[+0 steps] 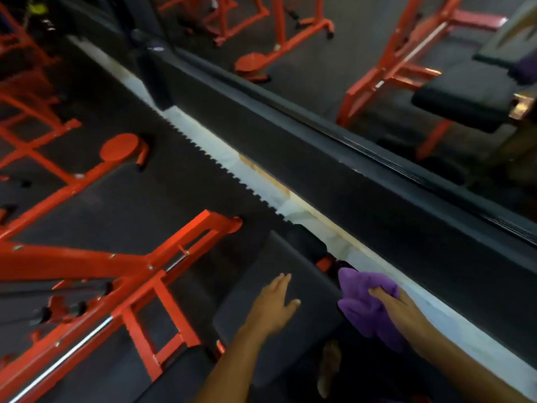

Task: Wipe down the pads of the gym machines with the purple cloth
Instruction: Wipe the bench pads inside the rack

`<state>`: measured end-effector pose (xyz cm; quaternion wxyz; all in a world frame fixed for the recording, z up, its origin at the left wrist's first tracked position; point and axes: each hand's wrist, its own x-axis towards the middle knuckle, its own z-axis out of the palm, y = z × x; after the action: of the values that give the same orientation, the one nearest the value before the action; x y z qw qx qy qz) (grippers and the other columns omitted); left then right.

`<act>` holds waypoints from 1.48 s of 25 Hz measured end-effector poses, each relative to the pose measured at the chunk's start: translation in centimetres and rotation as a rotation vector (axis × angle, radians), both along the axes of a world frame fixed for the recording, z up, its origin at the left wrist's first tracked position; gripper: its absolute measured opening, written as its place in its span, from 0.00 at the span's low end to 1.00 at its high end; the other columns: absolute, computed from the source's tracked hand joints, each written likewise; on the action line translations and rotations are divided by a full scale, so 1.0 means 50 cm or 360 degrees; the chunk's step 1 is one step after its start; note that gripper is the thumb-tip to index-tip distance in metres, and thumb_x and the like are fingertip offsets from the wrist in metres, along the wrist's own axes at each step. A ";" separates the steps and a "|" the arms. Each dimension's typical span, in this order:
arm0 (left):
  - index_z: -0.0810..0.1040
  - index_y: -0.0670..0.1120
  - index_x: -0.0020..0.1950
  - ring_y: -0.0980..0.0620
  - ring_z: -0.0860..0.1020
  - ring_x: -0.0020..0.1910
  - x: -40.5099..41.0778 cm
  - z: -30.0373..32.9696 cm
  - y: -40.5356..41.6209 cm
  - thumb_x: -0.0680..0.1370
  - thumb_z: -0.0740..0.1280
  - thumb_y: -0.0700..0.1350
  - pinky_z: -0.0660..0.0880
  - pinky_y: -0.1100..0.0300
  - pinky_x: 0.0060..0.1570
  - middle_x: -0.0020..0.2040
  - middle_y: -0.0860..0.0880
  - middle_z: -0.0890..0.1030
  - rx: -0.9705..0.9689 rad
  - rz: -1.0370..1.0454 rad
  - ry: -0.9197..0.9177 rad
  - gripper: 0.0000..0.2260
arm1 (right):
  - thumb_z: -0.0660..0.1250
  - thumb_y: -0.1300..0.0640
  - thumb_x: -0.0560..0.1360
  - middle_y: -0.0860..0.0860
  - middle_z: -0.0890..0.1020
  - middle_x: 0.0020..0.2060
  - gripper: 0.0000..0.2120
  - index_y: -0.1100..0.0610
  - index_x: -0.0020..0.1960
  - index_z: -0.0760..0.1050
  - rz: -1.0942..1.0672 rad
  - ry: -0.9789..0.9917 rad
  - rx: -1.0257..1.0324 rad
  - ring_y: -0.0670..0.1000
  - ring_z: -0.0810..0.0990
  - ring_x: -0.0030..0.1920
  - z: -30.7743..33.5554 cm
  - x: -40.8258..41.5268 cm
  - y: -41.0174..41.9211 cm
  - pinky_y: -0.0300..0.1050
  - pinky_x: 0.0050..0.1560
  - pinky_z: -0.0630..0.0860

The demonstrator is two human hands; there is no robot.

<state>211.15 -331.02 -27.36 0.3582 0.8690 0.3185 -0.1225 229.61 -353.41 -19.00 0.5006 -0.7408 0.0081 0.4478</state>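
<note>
Dark rubber gym flooring (151,199) runs beneath orange-red steel machine frames (122,266), with a long wall mirror (363,91) beyond a pale tiled strip. From the head view, a black padded vinyl machine pad (273,286) slopes below. The left hand (276,303) rests on it flat, fingers straight and gripping nothing. Just right of the pad's edge, the right hand (398,312) clutches a bunched purple cloth (363,301). Soft, light and limp, the cloth likely wipes best gathered in the palm. No readable writing or branding shows.
</note>
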 end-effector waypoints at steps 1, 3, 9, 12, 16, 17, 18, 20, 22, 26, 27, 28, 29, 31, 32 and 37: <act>0.50 0.49 0.85 0.51 0.50 0.84 0.043 -0.014 0.015 0.85 0.62 0.56 0.49 0.51 0.82 0.85 0.50 0.50 0.0075 -0.0093 0.0019 0.34 | 0.72 0.57 0.78 0.62 0.81 0.47 0.11 0.64 0.51 0.75 0.0074 -0.0075 -0.0054 0.61 0.80 0.58 -0.011 0.035 -0.012 0.51 0.53 0.73; 0.46 0.46 0.85 0.50 0.45 0.84 0.120 -0.055 0.045 0.86 0.59 0.57 0.44 0.49 0.82 0.85 0.49 0.46 0.0225 -0.0234 0.0093 0.34 | 0.66 0.54 0.82 0.55 0.81 0.47 0.02 0.52 0.52 0.74 -0.0006 -0.0170 -0.0028 0.57 0.80 0.57 -0.039 0.095 -0.015 0.50 0.55 0.75; 0.42 0.48 0.85 0.51 0.40 0.83 0.302 -0.206 0.106 0.86 0.53 0.61 0.39 0.46 0.81 0.85 0.49 0.41 0.0426 -0.0832 0.0397 0.34 | 0.68 0.53 0.80 0.40 0.82 0.55 0.08 0.46 0.59 0.79 0.0005 -0.0307 -0.0020 0.41 0.80 0.59 -0.182 0.206 -0.017 0.50 0.63 0.74; 0.43 0.49 0.85 0.53 0.40 0.83 0.427 -0.307 0.171 0.82 0.40 0.70 0.36 0.47 0.81 0.85 0.51 0.43 0.0498 -0.1005 0.0469 0.38 | 0.64 0.66 0.81 0.39 0.81 0.56 0.17 0.46 0.62 0.76 -0.0098 -0.0242 -0.0034 0.35 0.80 0.55 -0.254 0.214 0.026 0.35 0.59 0.75; 0.43 0.51 0.85 0.55 0.46 0.84 0.481 -0.439 0.254 0.74 0.31 0.73 0.41 0.44 0.81 0.85 0.54 0.46 0.0598 -0.0972 0.0501 0.44 | 0.64 0.64 0.81 0.46 0.74 0.70 0.24 0.47 0.74 0.68 -0.0049 -0.0181 0.0019 0.51 0.78 0.66 -0.419 0.201 0.123 0.46 0.64 0.77; 0.45 0.51 0.85 0.55 0.51 0.83 0.483 -0.464 0.256 0.77 0.37 0.70 0.45 0.44 0.82 0.85 0.54 0.50 0.0678 -0.0952 0.0408 0.40 | 0.65 0.59 0.80 0.47 0.73 0.71 0.25 0.46 0.74 0.66 -0.0038 -0.0301 -0.0072 0.52 0.77 0.67 -0.472 0.214 0.148 0.50 0.65 0.76; 0.48 0.50 0.85 0.55 0.56 0.82 0.479 -0.493 0.258 0.80 0.43 0.66 0.49 0.44 0.82 0.84 0.54 0.54 0.0688 -0.0945 0.0295 0.37 | 0.65 0.52 0.78 0.46 0.73 0.70 0.25 0.42 0.74 0.66 0.0012 -0.0401 -0.0162 0.52 0.76 0.67 -0.519 0.226 0.181 0.54 0.65 0.76; 0.51 0.49 0.85 0.56 0.61 0.81 0.467 -0.495 0.257 0.81 0.48 0.60 0.53 0.44 0.81 0.83 0.53 0.59 0.0648 -0.0957 0.0192 0.33 | 0.62 0.45 0.72 0.42 0.74 0.67 0.27 0.38 0.71 0.66 0.0070 -0.0439 -0.0226 0.51 0.77 0.65 -0.584 0.236 0.246 0.58 0.62 0.76; 0.50 0.50 0.85 0.57 0.58 0.81 0.459 -0.499 0.266 0.81 0.47 0.60 0.51 0.46 0.81 0.84 0.55 0.55 0.0631 -0.0962 0.0245 0.33 | 0.64 0.42 0.70 0.39 0.74 0.67 0.27 0.36 0.69 0.67 0.0062 -0.0318 -0.0212 0.49 0.77 0.65 -0.634 0.243 0.298 0.58 0.62 0.76; 0.35 0.59 0.83 0.60 0.39 0.82 0.483 -0.484 0.280 0.74 0.40 0.69 0.44 0.46 0.81 0.83 0.60 0.35 0.0424 -0.1253 0.0605 0.39 | 0.69 0.39 0.73 0.38 0.76 0.61 0.16 0.38 0.58 0.68 0.0014 -0.0288 -0.0181 0.49 0.78 0.61 -0.729 0.265 0.326 0.55 0.61 0.75; 0.32 0.61 0.82 0.59 0.35 0.81 0.514 -0.503 0.292 0.72 0.40 0.72 0.43 0.45 0.81 0.82 0.60 0.32 0.0390 -0.1387 0.0688 0.40 | 0.69 0.39 0.71 0.38 0.76 0.56 0.14 0.39 0.53 0.69 -0.0006 -0.0310 -0.0129 0.48 0.79 0.58 -0.741 0.285 0.312 0.53 0.59 0.76; 0.32 0.60 0.82 0.58 0.34 0.81 0.566 -0.542 0.296 0.71 0.40 0.74 0.42 0.43 0.81 0.81 0.58 0.30 0.0433 -0.1539 0.0696 0.42 | 0.69 0.39 0.69 0.39 0.77 0.53 0.14 0.41 0.51 0.71 -0.0137 -0.0317 -0.0126 0.48 0.79 0.55 -0.747 0.307 0.289 0.51 0.56 0.77; 0.33 0.58 0.82 0.56 0.34 0.81 0.627 -0.584 0.286 0.70 0.40 0.75 0.41 0.42 0.81 0.82 0.56 0.31 0.0468 -0.1628 0.0626 0.45 | 0.67 0.39 0.68 0.41 0.79 0.51 0.13 0.42 0.50 0.73 -0.0344 -0.0337 -0.0138 0.48 0.80 0.52 -0.749 0.333 0.259 0.50 0.54 0.78; 0.40 0.52 0.85 0.52 0.39 0.83 0.738 -0.670 0.222 0.72 0.43 0.75 0.43 0.40 0.81 0.84 0.51 0.38 0.0398 -0.1725 0.0453 0.46 | 0.66 0.40 0.72 0.44 0.83 0.48 0.11 0.40 0.53 0.75 -0.0737 -0.0378 -0.0208 0.46 0.83 0.49 -0.726 0.358 0.199 0.43 0.48 0.78; 0.44 0.50 0.85 0.50 0.42 0.84 0.771 -0.706 0.168 0.76 0.48 0.73 0.45 0.41 0.81 0.85 0.49 0.42 0.0293 -0.1804 0.0392 0.44 | 0.65 0.40 0.75 0.43 0.84 0.46 0.10 0.40 0.54 0.75 -0.0893 -0.0425 -0.0204 0.43 0.83 0.47 -0.726 0.360 0.171 0.40 0.45 0.77; 0.43 0.55 0.85 0.48 0.47 0.84 0.777 -0.853 0.090 0.81 0.62 0.65 0.47 0.43 0.81 0.85 0.50 0.45 0.0102 -0.2189 0.0556 0.40 | 0.56 0.52 0.79 0.56 0.79 0.59 0.06 0.53 0.51 0.69 -0.0975 -0.0627 -0.0557 0.46 0.84 0.52 -0.804 0.388 0.103 0.45 0.51 0.79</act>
<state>249.99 -326.52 -70.02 0.1176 0.8509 -0.2461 -0.4490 248.99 -348.27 -59.17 0.4691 -0.8499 0.2086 0.1192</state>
